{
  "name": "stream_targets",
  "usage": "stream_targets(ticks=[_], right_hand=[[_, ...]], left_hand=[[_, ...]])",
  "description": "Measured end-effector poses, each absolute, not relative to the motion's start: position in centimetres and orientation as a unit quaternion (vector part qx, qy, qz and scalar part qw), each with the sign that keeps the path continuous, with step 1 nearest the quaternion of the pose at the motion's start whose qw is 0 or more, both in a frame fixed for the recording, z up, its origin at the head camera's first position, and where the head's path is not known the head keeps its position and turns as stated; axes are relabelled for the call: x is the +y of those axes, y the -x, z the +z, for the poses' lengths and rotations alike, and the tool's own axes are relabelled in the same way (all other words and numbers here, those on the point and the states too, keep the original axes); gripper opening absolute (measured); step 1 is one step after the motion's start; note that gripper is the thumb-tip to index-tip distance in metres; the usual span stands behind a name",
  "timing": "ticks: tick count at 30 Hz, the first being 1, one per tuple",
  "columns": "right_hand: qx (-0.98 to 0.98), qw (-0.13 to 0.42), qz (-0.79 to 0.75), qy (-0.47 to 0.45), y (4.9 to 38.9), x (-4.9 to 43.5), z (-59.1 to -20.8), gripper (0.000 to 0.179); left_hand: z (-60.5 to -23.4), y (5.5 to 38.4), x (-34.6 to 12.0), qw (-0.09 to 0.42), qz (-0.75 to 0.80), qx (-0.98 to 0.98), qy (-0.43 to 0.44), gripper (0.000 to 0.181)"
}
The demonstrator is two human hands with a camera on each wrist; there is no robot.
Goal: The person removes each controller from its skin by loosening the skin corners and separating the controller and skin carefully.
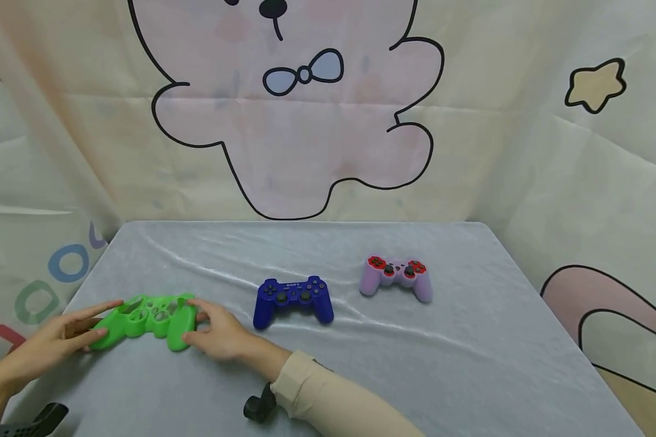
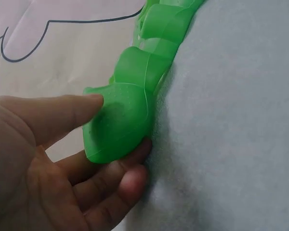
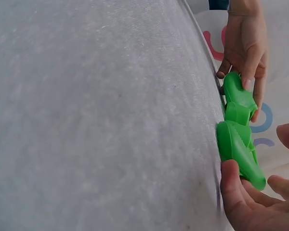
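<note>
A bright green silicone game controller cover [image 1: 180,326], with holes where buttons and sticks sit, lies at the left of the table. My left hand [image 1: 46,349] holds its left grip, the thumb on top and other fingers underneath, as the left wrist view shows on the cover's rounded end [image 2: 120,122]. On the other side my right hand [image 1: 224,334] holds the right grip between thumb and fingers. In the right wrist view the cover [image 3: 238,149] spans both hands. Closest to the right hand is a dark blue game controller [image 1: 265,308], untouched.
A lilac controller with red button areas [image 1: 423,288] lies farther back on the right. Grey velvety cloth covers the table [image 1: 443,364]. Black wrist-worn pieces show by the right sleeve [image 1: 333,394] and at lower left. A printed curtain [image 1: 470,152] hangs behind the table.
</note>
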State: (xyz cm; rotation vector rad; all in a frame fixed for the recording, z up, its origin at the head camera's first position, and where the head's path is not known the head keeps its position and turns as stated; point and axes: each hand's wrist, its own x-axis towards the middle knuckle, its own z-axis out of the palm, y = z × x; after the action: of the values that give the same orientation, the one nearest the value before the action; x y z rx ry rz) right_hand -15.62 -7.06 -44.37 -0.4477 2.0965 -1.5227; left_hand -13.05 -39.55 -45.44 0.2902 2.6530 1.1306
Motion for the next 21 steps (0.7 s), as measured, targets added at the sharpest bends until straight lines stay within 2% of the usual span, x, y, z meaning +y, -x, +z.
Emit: stream_targets(ticks=[15, 18, 21], right_hand=[[0.776, 0.264, -0.507, 0.264, 15.1, -3.3, -42.0, 0.047], [0.776, 0.251, -0.497, 0.295, 15.0, -2.0, -41.4, 0.043], [0.778, 0.233, -0.492, 0.314, 15.0, -0.4, -40.8, 0.039]], left_hand=[[-43.0, 12.6, -38.5, 0.119, 0.312, 0.939, -0.081, 0.053], [-42.3, 12.4, -38.2, 0.1, 0.304, 0.945, -0.066, 0.053], [-41.7, 12.3, -37.6, 0.042, 0.304, 0.95, -0.06, 0.05]])
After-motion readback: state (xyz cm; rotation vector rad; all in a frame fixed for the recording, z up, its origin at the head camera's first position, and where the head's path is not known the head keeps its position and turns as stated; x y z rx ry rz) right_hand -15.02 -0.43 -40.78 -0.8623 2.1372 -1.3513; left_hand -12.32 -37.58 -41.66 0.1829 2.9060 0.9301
